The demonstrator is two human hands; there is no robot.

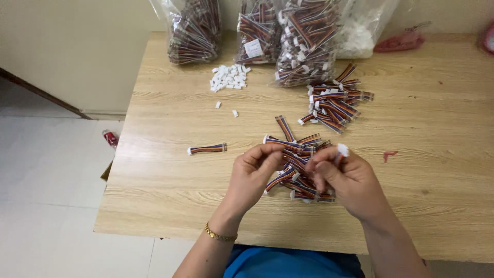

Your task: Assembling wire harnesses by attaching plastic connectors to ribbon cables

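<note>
My left hand (253, 174) pinches one end of a short striped ribbon cable (286, 143) above a loose pile of the same cables (301, 170) on the wooden table (170, 195). My right hand (346, 177) is closed beside it, with a small white plastic connector (342, 150) at its fingertips. The two hands nearly touch over the pile. A gold bracelet sits on my left wrist.
One finished cable (207, 149) lies alone to the left. A second cable pile (335, 103) and a heap of white connectors (229, 77) lie farther back. Clear bags of cables (195, 31) line the far edge. A red tool (400, 41) rests at back right.
</note>
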